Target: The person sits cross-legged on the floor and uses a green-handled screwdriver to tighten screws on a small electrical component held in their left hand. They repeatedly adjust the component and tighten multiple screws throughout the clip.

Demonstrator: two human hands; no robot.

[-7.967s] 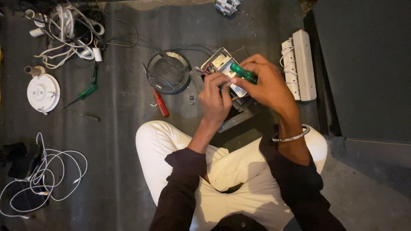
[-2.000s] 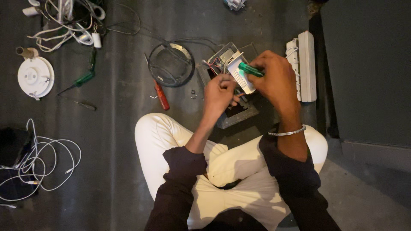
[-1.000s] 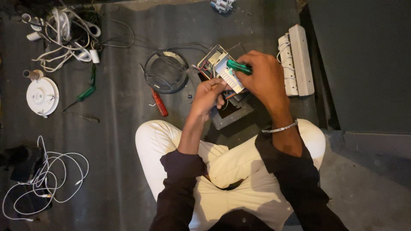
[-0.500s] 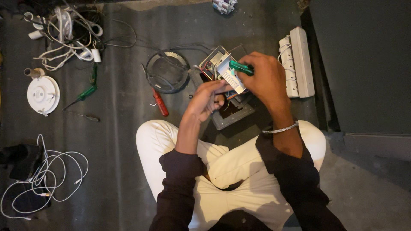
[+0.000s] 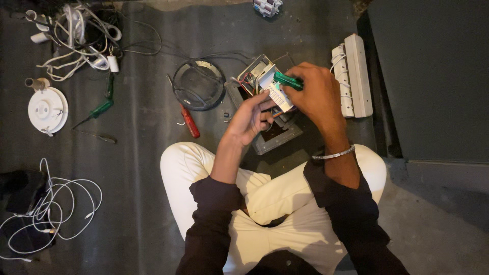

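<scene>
Two hands meet over the white switch module (image 5: pixel 277 94): our right hand (image 5: pixel 318 94) grips a green-handled screwdriver (image 5: pixel 288 80) just above it. Our left hand (image 5: pixel 249 117), fingers curled beneath it, has shifted lower since a second ago, so we are re-seating our hold on it.

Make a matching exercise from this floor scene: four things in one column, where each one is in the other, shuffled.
Things:
1. green-handled screwdriver
2. red-handled screwdriver
3. white power strip
4. white round fitting

Places:
A. far left on the floor
B. in the right hand
C. right of both hands, on the floor
D. on the floor, left of the left hand

Pairs: 1-B, 2-D, 3-C, 4-A
</scene>
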